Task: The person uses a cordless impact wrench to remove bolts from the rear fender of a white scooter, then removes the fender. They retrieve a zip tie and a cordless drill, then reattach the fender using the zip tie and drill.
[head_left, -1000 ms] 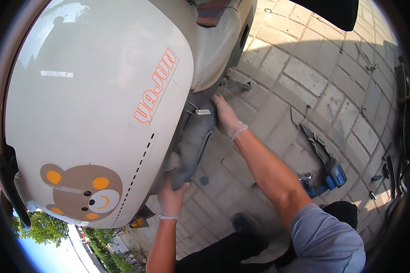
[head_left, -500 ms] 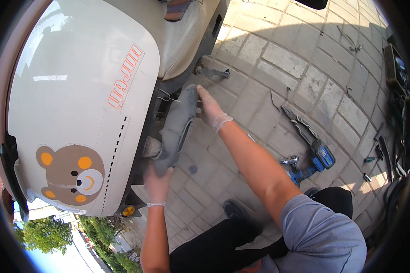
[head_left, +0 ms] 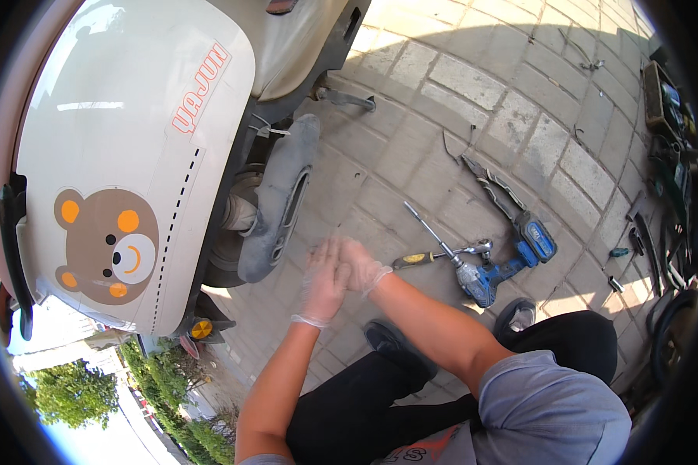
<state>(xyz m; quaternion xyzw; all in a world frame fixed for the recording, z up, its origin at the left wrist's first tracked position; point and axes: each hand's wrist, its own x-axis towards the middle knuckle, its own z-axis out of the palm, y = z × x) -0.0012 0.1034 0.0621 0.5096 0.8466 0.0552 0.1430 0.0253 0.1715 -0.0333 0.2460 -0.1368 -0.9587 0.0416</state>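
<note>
My left hand (head_left: pixel 323 283) and my right hand (head_left: pixel 357 267), both in clear thin gloves, are pressed together palm to palm. Their fingers look stretched out, slightly smeared by motion, and no object shows between them. Just beyond them, apart from both, a dusty grey rounded housing (head_left: pixel 275 198) with a long slot sits at the underside of a cream vehicle (head_left: pixel 147 101). Beside that housing, a pale cylindrical part (head_left: pixel 240 213) reaches in under the body. Above it a light cable tie or wire loop (head_left: pixel 270 129) sticks out.
On the paving to my right lie a blue cordless impact driver (head_left: pixel 481 283) with a long bit, a ratchet (head_left: pixel 415 260) with a yellow-black grip, and pliers (head_left: pixel 492 186). A tool box (head_left: pixel 659 101) and scattered tools line the far right. A metal stand (head_left: pixel 345 98) juts from the vehicle.
Both hands have let go of the grey housing and come back toward me, meeting each other. The housing stays at the vehicle. The view has shifted, showing more of the driver and ratchet.
</note>
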